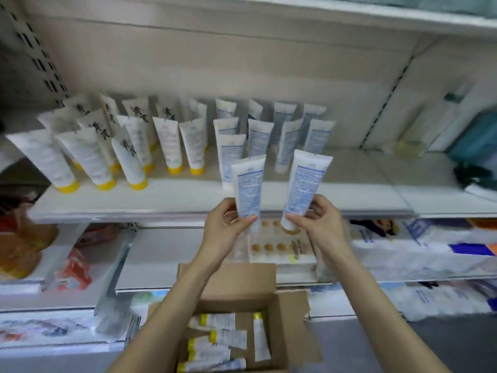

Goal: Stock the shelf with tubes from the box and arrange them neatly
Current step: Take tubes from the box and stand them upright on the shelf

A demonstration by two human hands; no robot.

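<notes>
My left hand (228, 224) grips a white tube with blue print (248, 184) by its lower end, cap down. My right hand (317, 222) holds a second blue-print tube (305, 184) the same way. Both tubes are upright just in front of the white shelf (349, 195). On the shelf stand rows of yellow-capped tubes (172, 146) at the left and blue-print tubes (258, 138) in the middle. Below my arms an open cardboard box (285, 327) holds several loose yellow-capped tubes (215, 343).
The right part of the shelf is bare up to a teal bottle (476, 138) and a dark object (473, 176). The lower shelves (188, 284) carry packaged goods. A perforated upright (40, 55) runs along the left.
</notes>
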